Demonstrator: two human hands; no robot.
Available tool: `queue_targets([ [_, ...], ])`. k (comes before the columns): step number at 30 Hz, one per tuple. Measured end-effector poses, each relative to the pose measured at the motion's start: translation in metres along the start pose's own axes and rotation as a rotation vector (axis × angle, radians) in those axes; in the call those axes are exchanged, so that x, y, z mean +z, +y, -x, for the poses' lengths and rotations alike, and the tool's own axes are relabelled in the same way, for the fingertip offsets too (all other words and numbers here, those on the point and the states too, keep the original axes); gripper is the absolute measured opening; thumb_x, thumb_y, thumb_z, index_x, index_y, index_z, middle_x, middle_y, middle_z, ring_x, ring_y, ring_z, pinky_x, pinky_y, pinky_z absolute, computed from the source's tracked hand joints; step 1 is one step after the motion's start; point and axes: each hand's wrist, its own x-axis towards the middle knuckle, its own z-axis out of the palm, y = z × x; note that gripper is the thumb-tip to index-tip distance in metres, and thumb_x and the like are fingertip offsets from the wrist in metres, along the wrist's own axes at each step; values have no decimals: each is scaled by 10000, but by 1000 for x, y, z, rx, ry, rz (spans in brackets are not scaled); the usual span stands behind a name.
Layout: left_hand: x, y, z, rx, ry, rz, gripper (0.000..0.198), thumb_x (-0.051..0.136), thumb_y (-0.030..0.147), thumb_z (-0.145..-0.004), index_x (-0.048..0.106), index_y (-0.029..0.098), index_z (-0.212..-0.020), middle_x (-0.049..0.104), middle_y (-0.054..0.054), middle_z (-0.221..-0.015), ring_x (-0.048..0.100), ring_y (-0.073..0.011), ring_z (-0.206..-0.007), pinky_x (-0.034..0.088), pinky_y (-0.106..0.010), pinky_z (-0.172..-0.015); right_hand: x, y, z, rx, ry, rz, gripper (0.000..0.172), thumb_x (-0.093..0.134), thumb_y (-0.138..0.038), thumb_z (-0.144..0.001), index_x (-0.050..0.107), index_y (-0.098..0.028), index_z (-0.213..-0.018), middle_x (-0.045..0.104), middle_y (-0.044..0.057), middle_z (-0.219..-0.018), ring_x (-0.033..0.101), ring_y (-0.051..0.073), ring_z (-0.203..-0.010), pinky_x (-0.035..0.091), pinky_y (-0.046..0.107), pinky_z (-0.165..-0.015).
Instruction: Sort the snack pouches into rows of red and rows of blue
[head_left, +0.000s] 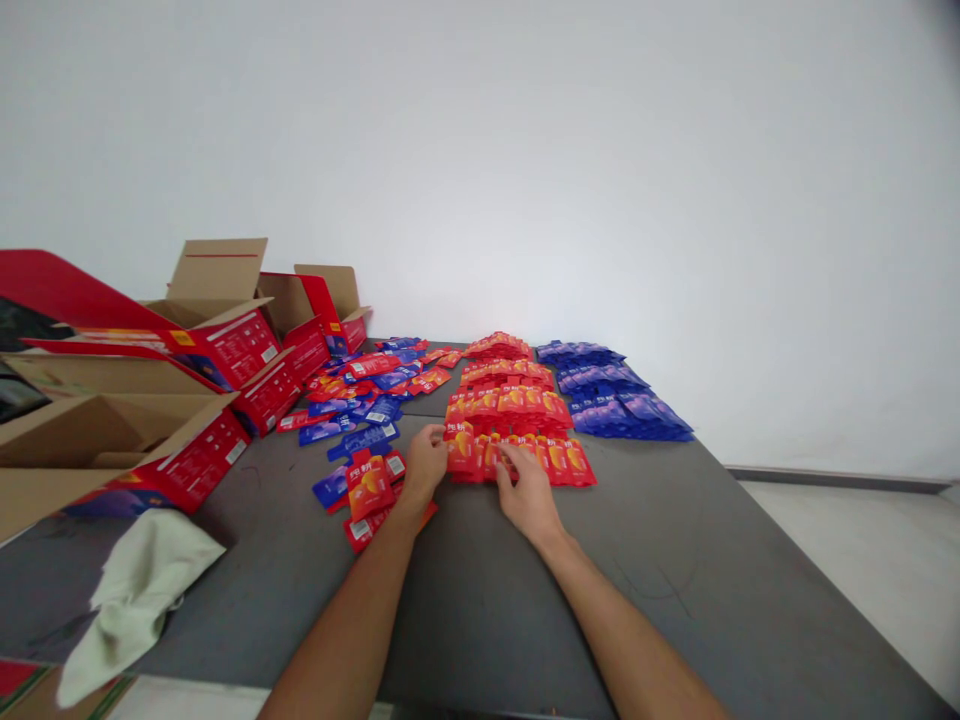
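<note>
Red packets with a yellow-orange picture lie overlapped in a front row (555, 462) on the grey table. At that row's left end, my left hand (426, 465) has its fingers closed at the left edge of a red packet (460, 448). My right hand (527, 490) is over the middle of the row, fingers bent and thumb apart, with nothing visible in it. Behind are more rows of red packets (499, 400). To their right are stacked rows of blue packets (619, 410). Loose red packets (369, 487) lie beside my left forearm.
A mixed heap of red and blue packets (364, 380) spreads over the table's left half. Open cardboard boxes (202, 455) with red sides stand at the far left. A pale cloth (146, 575) lies near the front left edge. A white wall (525, 180) rises behind.
</note>
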Motion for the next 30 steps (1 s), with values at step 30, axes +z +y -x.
queue_targets([
  [30,-3,-3,11,314,-282,-806,400,437,172,-893,615,242,-1245,562,-99,-1340,515,-248,-1194,362,-389,-1035,28,-4,10,-92,-274,476,399,437,-351,-953,539,-268,-1330,483,94,-1440,362,266,-1369,156,522,-1125],
])
